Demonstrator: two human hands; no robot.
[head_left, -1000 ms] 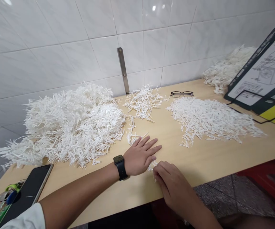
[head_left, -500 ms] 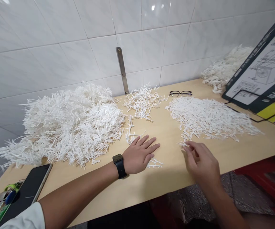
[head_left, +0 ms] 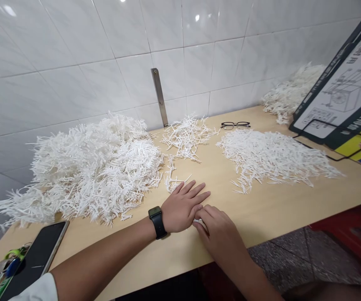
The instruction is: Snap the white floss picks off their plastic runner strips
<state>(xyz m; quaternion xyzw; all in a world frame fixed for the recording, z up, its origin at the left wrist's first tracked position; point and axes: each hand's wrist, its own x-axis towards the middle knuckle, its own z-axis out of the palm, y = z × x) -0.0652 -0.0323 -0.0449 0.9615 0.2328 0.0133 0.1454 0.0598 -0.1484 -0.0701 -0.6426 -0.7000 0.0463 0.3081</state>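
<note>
My left hand (head_left: 183, 205), a black watch on its wrist, lies flat on the table with fingers spread. Beside its thumb, my right hand (head_left: 219, 232) is closed in a pinch on a small white branched piece (head_left: 197, 220), mostly hidden by the fingers. Ahead of my left hand are a few loose white strands (head_left: 170, 180) and a small tangled white heap (head_left: 187, 136). A large heap of white branched pieces (head_left: 99, 163) covers the left side. Short white pieces (head_left: 276, 156) lie spread out to the right.
Black-framed glasses (head_left: 235, 125) lie near the tiled wall. At the right, a printed box (head_left: 340, 100) leans by a black wire frame (head_left: 360, 133), another white heap (head_left: 295, 92) behind it. A phone (head_left: 39, 251) and keys (head_left: 3, 265) lie at the left edge.
My right hand has moved left from the short-piece pile to my left thumb and closed on the branched piece there. My left hand has stayed put.
</note>
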